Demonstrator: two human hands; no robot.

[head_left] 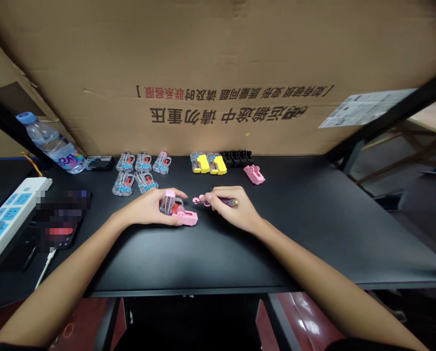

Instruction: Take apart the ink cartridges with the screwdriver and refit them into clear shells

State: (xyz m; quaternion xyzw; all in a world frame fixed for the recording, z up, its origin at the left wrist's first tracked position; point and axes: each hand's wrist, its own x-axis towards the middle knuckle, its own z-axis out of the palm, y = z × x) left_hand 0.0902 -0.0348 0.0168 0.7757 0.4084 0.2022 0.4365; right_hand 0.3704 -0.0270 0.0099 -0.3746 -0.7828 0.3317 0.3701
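My left hand [150, 207] is closed around a small clear-and-pink plastic toy piece [174, 208], which has a red part inside and an open pink shell at its lower right. In the fingers of my right hand [236, 209] is a slim pen-like tool [227, 201] with a gold-coloured end; its exact kind is unclear. Its tip points left toward small pink round parts [196, 200] just beside my right fingers. Whether the tip touches them I cannot tell. A loose pink shell [254, 174] lies farther back on the right.
Behind my left hand lie several clear pieces with red and blue parts [125, 161]. Two yellow-and-clear pieces [202, 163] sit beside black parts [238, 158]. A water bottle [53, 141], power strip [15, 214] and phone [66, 219] are at left. Cardboard [218, 58] stands behind.
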